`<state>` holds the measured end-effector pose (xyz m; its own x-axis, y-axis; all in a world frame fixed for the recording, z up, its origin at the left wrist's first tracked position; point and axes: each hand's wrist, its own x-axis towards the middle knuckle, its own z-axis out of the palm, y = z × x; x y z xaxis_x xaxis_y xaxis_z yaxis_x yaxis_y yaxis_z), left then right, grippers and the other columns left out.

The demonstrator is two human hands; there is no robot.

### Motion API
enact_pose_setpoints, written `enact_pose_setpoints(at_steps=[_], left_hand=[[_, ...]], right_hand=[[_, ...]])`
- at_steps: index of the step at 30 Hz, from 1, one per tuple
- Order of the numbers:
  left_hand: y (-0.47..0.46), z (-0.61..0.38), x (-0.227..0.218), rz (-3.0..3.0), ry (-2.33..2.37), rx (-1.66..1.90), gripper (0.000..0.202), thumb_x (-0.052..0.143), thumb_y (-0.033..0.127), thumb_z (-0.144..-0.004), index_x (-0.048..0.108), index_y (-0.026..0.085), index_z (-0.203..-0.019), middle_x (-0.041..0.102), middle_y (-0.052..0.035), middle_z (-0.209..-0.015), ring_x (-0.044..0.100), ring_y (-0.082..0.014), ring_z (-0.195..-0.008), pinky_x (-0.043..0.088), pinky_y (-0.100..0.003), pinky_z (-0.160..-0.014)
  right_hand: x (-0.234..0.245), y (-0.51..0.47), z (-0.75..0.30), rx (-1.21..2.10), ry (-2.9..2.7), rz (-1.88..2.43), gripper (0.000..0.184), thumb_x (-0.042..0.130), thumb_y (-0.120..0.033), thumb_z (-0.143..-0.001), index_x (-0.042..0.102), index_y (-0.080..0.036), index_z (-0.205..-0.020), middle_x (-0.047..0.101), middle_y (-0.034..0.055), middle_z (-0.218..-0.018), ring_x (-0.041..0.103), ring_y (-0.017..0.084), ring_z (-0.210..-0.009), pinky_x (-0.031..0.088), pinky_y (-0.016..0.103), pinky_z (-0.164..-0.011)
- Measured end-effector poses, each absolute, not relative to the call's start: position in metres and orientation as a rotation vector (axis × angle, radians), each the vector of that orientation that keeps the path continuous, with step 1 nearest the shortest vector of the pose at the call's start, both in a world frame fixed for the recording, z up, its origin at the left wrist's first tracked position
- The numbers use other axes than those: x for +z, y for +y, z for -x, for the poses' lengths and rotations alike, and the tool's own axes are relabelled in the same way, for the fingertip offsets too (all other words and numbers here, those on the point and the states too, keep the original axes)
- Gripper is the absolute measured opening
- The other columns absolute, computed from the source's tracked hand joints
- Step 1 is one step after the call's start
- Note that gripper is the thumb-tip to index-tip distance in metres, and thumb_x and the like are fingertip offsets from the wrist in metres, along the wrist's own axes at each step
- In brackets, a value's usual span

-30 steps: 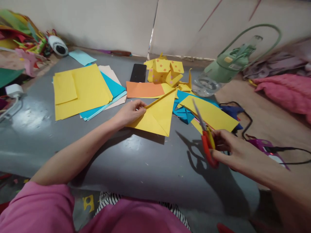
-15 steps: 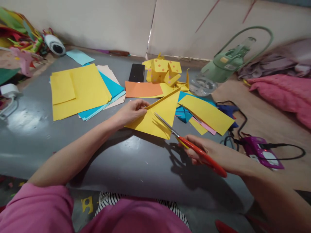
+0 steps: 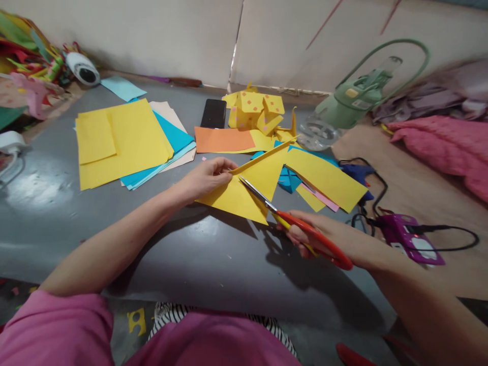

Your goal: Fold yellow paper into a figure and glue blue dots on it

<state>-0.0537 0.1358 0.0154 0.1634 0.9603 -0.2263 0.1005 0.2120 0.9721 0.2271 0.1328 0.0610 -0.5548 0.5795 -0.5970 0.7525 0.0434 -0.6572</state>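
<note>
My left hand (image 3: 211, 177) pinches a sheet of yellow paper (image 3: 263, 173) by its upper left part, holding it above the grey table. One edge of the sheet is folded up in a narrow strip. A cut runs up from the sheet's lower right edge. In my right hand (image 3: 305, 234) is a pair of scissors (image 3: 305, 229) with red and yellow handles. Its blades lie along the cut, their tips close to my left fingers. Beyond the sheet lie an orange paper strip (image 3: 224, 140) and a yellow spotted paper model (image 3: 255, 109).
On the grey table (image 3: 183, 269), a stack of yellow sheets (image 3: 129, 137) rests over blue paper at left. A black phone (image 3: 214, 113) lies at the back. At right are yellow paper pieces (image 3: 328, 175), a green bottle (image 3: 351, 99) and a purple power strip (image 3: 412, 239).
The scissors have shifted slightly left and their handles have opened apart. The cut sheet's lower right flap has spread and dipped a little. My left hand keeps its hold.
</note>
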Motion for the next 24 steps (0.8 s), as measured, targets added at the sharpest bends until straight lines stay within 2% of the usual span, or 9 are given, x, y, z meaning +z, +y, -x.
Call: enact_pose_setpoints(at_steps=[4,7,13,17,24], left_hand=[[0.1353,0.0531,0.0161,-1.160,1.240,0.869,0.016,0.054,0.013,-0.090,0.062,0.018,-0.103,0.069,-0.0014,-0.088,0.066,-0.0130,-0.073,0.049,-0.023,-0.065],[0.1351,0.0530,0.0155,-1.164,1.224,0.874,0.015,0.054,0.013,-0.091,0.062,0.018,-0.103,0.069,-0.0015,-0.088,0.066,-0.0128,-0.074,0.050,-0.024,-0.067],[0.1349,0.0513,0.0172,-1.154,1.222,0.885,0.016,0.051,0.010,-0.093,0.062,0.017,-0.102,0.067,-0.0005,-0.085,0.065,-0.0113,-0.072,0.048,-0.024,-0.068],[0.1331,0.0507,0.0186,-1.150,1.236,0.880,0.016,0.052,0.011,-0.093,0.061,0.018,-0.103,0.066,0.0000,-0.085,0.064,-0.0115,-0.072,0.047,-0.024,-0.068],[0.1294,0.0490,0.0162,-1.148,1.246,0.888,0.015,0.054,0.019,-0.093,0.060,0.019,-0.107,0.068,-0.0021,-0.090,0.066,-0.0146,-0.078,0.049,-0.026,-0.069]], right_hand=[[0.0601,0.1324,-0.2252,-1.701,2.013,-1.374,0.058,0.059,-0.079,-0.080,0.044,-0.022,-0.080,0.052,-0.0025,-0.075,0.057,0.012,-0.058,0.040,0.026,-0.051],[0.0583,0.1322,-0.2240,-1.815,1.965,-1.385,0.059,0.061,-0.078,-0.079,0.045,-0.022,-0.082,0.050,-0.0034,-0.075,0.054,0.011,-0.057,0.039,0.025,-0.051],[0.0539,0.1318,-0.2211,-1.913,1.869,-1.483,0.066,0.067,-0.083,-0.069,0.046,-0.021,-0.080,0.049,-0.0045,-0.072,0.052,0.009,-0.053,0.036,0.024,-0.047],[0.0535,0.1313,-0.2192,-1.914,1.866,-1.528,0.067,0.069,-0.084,-0.066,0.047,-0.021,-0.078,0.049,-0.0050,-0.071,0.054,0.010,-0.051,0.037,0.025,-0.047],[0.0525,0.1315,-0.2198,-1.834,1.901,-1.542,0.062,0.066,-0.081,-0.072,0.049,-0.022,-0.084,0.053,-0.0042,-0.071,0.056,0.012,-0.051,0.036,0.025,-0.045]])
